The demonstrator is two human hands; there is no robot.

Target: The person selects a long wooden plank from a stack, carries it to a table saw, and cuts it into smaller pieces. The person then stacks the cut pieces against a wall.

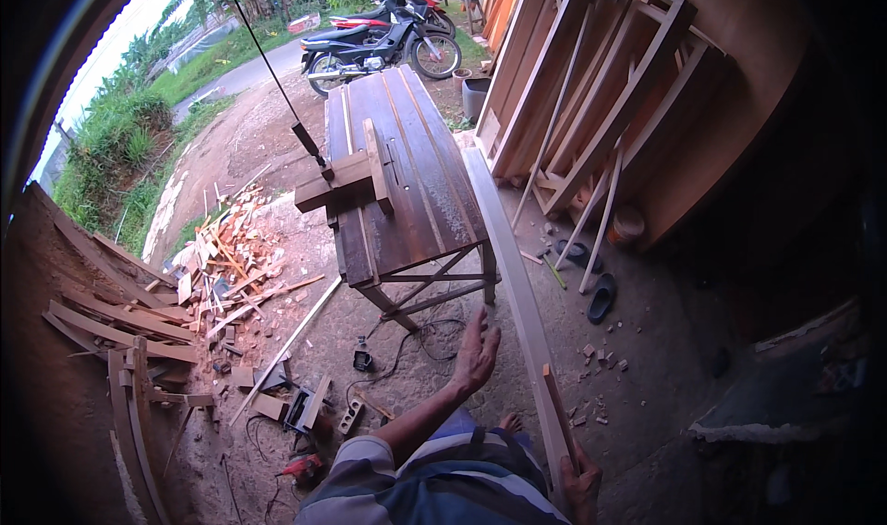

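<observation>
A long pale wooden board [511, 276] runs from my right side up to the right edge of the saw table [443, 213]. Low on the right, my right hand [580, 485] is closed round the board's near part. A shorter brown wood strip [557, 407] lies along the board, its lower end by the same hand. My left hand [478, 351] is raised left of the board, in front of the table's near end. Its fingers are stretched out and nothing shows in it. A wooden fence block [346, 181] sits across the tabletop's left side.
Wood offcuts [236, 257] are heaped on the left. A red power tool [300, 467], a cable [407, 345] and a thin pale strip [286, 348] lie on the floor. Wooden frames [591, 91] lean at the right, with sandals [601, 299] below. Motorcycles [383, 49] stand beyond the table.
</observation>
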